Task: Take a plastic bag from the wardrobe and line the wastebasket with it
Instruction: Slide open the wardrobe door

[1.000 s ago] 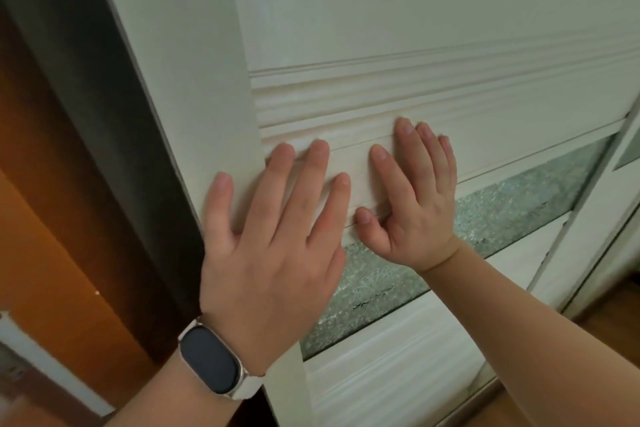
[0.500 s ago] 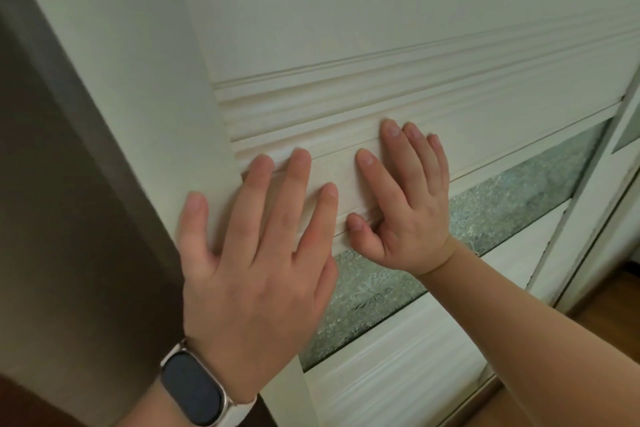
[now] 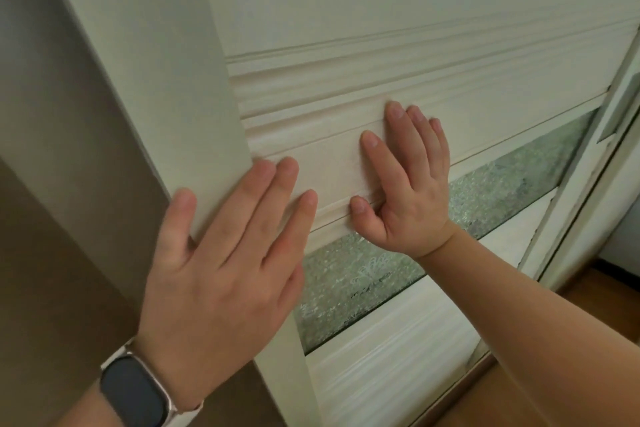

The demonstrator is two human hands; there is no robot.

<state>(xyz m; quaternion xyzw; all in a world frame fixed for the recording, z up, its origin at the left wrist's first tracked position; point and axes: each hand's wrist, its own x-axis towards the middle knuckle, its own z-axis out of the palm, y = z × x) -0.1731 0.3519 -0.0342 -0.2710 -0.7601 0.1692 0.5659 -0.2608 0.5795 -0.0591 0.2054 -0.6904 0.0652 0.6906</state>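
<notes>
A cream sliding wardrobe door point(image 3: 346, 10) with grooved moulding and a frosted glass strip point(image 3: 502, 191) fills the view. My left hand point(image 3: 225, 267), with a dark watch on its wrist, lies flat on the door's left stile, fingers spread. My right hand point(image 3: 408, 191) presses flat on the moulded rail just to the right, thumb hooked under its lower edge. Neither hand holds anything. No plastic bag or wastebasket is in view.
A brown wall or side panel point(image 3: 52, 218) runs down the left of the door. A second door frame point(image 3: 588, 184) stands at the right edge. Wooden floor point(image 3: 540, 392) shows at the bottom right.
The door's left edge has shifted left across the view, covering the dark gap and orange surface seen earlier. Both hands stayed flat on the door, moving with it.
</notes>
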